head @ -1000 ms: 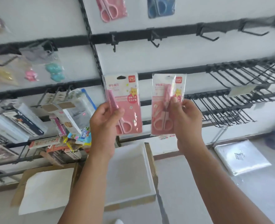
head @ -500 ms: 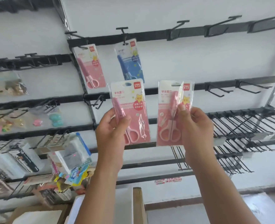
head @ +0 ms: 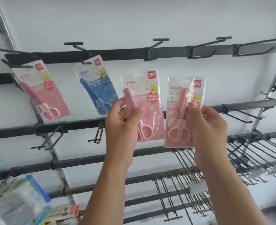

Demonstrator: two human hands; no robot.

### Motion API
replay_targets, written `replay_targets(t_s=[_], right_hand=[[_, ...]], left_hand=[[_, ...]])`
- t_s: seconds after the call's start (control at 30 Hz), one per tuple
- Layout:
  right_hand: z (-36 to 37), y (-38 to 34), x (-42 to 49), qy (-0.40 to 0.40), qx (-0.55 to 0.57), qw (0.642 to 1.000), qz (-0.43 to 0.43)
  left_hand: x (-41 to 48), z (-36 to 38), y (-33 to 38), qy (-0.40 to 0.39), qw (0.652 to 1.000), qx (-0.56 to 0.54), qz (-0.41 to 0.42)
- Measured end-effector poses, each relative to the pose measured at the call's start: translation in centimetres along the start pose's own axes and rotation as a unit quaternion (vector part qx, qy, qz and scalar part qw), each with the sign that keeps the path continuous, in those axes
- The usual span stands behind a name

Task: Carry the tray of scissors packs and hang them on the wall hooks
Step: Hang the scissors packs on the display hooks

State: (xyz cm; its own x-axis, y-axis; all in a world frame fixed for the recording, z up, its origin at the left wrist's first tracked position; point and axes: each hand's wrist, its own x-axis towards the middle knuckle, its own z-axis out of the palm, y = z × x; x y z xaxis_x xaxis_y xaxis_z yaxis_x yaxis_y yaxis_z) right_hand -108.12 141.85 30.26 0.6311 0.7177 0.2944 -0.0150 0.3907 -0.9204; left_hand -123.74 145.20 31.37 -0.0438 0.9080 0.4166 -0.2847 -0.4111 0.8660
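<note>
While both forearms are raised toward the wall, a pink scissors pack in clear plastic [head: 143,106] is pinched upright in the left hand [head: 122,120], and a second, folded pink pack [head: 182,111] is gripped by the right hand [head: 207,125]. Behind, a pink pack [head: 41,90] and a blue pack [head: 96,83] are hung on black wall hooks [head: 78,49].

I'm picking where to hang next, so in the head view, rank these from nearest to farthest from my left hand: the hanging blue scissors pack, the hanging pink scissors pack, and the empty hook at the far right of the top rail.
From the left hand:
1. Hanging blue scissors pack, just up-left of it.
2. Hanging pink scissors pack, farther left.
3. Far-right empty hook, top rail, across to the upper right.
</note>
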Motion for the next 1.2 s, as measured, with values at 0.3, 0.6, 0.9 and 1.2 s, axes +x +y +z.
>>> replay_targets(t_s=[0.3,0.6,0.9,1.2], right_hand=[[-2.1,-1.0,7.3,0.011,0.013,0.999,-0.033],[-3.7,-1.6,11.1,-0.04,0.028,0.998,-0.036],[-4.7,-1.5,12.3,-0.066,0.041,0.997,-0.027],[-4.7,-2.4,13.6,-0.052,0.058,0.996,-0.036]], left_hand=[[5.4,5.3,-1.1,-0.001,0.999,0.015,0.041],[5.4,8.0,-1.8,0.063,0.992,0.063,0.094],[4.6,8.1,-0.4,0.087,0.974,0.178,0.113],[5.8,8.5,-2.6,0.116,0.982,0.138,0.054]])
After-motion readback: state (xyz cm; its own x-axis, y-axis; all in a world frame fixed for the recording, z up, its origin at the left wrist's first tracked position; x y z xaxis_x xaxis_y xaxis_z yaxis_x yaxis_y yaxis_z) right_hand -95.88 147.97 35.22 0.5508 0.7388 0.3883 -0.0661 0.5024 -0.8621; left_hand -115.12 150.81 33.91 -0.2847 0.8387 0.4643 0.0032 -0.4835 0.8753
